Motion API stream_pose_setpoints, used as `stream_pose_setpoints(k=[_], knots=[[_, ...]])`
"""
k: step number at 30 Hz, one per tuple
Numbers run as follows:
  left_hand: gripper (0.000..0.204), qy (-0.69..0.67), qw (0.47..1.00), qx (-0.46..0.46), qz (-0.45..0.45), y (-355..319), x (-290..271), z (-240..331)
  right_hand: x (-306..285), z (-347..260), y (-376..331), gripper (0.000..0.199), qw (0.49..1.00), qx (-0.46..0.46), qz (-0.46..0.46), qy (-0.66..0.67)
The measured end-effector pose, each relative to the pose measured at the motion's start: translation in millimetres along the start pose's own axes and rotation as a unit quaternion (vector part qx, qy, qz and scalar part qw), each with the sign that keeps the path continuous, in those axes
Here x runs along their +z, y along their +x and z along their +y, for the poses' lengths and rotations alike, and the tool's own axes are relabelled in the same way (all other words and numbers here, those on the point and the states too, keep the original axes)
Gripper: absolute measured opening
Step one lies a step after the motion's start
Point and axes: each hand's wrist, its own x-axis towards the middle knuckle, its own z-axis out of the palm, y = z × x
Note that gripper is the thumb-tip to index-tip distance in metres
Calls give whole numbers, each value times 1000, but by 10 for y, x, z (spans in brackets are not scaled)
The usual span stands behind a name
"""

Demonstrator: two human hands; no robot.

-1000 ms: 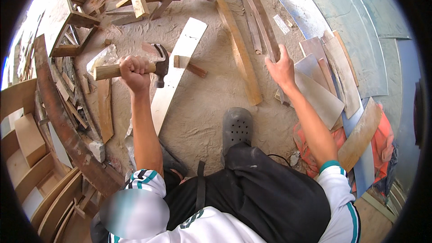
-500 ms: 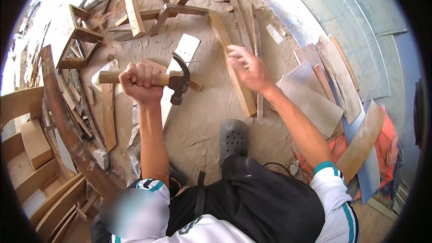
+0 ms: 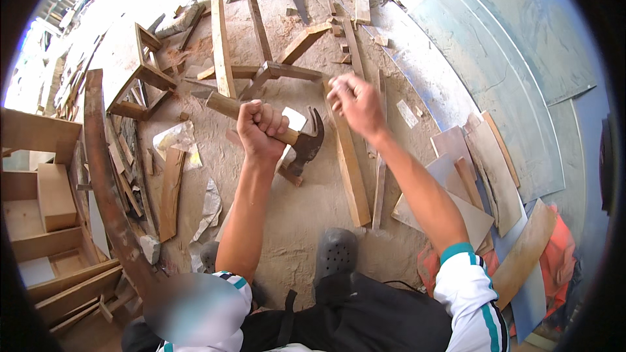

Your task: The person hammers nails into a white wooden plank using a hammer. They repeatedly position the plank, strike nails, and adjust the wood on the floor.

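Note:
My left hand (image 3: 262, 132) is closed round the wooden handle of a claw hammer (image 3: 309, 146), its dark metal head pointing right over the sandy floor. To the right, my right hand (image 3: 357, 105) hovers over a long wooden beam (image 3: 349, 173) that lies lengthwise on the floor. Its fingers are curled together; whatever they may hold is too small or hidden to make out. Behind the hammer, a white board (image 3: 295, 119) shows in part, with a short wood piece (image 3: 289, 176) under the hammer head.
Beyond my hands lies a wooden frame (image 3: 255, 23). A small stool-like frame (image 3: 145, 77) stands far left, near a long brown plank (image 3: 103, 163) and wooden drawers (image 3: 55, 199). Loose boards (image 3: 492, 173) and large glass-like sheets (image 3: 495, 58) lie at the right.
My left hand has moved right with the hammer, which now tilts down to the right. My right hand's fingers, blurred and looser before, are now curled. The view has shifted farther ahead.

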Motion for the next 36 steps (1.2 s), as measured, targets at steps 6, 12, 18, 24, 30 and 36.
stream_pose_setpoints(k=[6, 12, 18, 24, 30, 36], knots=[[34, 47, 997, 11, 58, 167, 82, -109, -405, 904, 1286, 22, 944, 210, 67, 245], [35, 58, 992, 13, 108, 126, -232, 37, -423, 1520, 2398, 15, 942, 262, 103, 184], [36, 43, 989, 20, 139, -6, -429, 233, -685, 1712, 3601, 18, 954, 171, 211, 129], [32, 64, 986, 39, 149, -30, -536, 344, -768, 1709, 3594, 12, 947, 208, 233, 81], [32, 71, 986, 35, 145, -16, -554, 286, -925, 1936, 3080, 20, 952, 178, 243, -59], [33, 78, 991, 9, 112, 18, -413, 24, -1375, 2168, 2729, 27, 929, 171, 253, -208]])
